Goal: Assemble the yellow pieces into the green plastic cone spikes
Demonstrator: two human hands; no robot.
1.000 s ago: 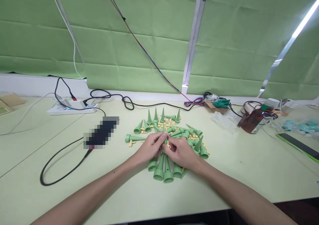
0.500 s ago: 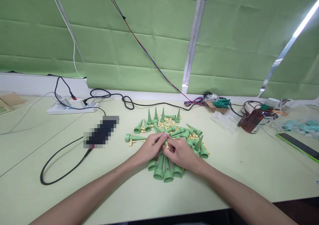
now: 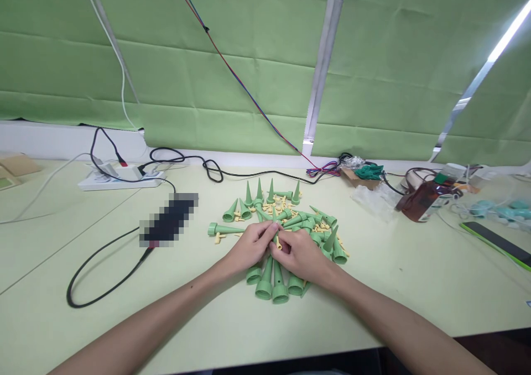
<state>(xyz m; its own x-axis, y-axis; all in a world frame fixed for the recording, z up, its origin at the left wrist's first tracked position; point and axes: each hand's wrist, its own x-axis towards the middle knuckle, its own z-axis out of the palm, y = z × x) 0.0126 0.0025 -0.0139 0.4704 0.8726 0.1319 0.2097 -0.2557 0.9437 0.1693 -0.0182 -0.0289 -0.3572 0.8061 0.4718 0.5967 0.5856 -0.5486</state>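
My left hand (image 3: pixel 256 244) and my right hand (image 3: pixel 299 251) meet over a heap of green plastic watering spikes. Between them they grip one green watering spike, whose pointed tip (image 3: pixel 274 214) shows just above the fingers. A small yellow valve (image 3: pixel 279 244) sticks out toward me at the right fingers, which are closed about it. Whether the valve is seated in the spike is hidden. Below the hands, several green spikes (image 3: pixel 280 293) lie with their wide ends toward me. More spikes (image 3: pixel 259 190) stand upright behind, among loose yellow valves (image 3: pixel 282 204).
On the left, a pixelated dark device (image 3: pixel 170 220) has a black cable attached, near a white power strip (image 3: pixel 120 179). To the right are a clear plastic bag (image 3: pixel 376 202), a brown bottle (image 3: pixel 427 199) and a green-edged phone (image 3: pixel 498 243).
The yellow valve at the right fingers has shifted very slightly. Both hands keep the same place and grip.
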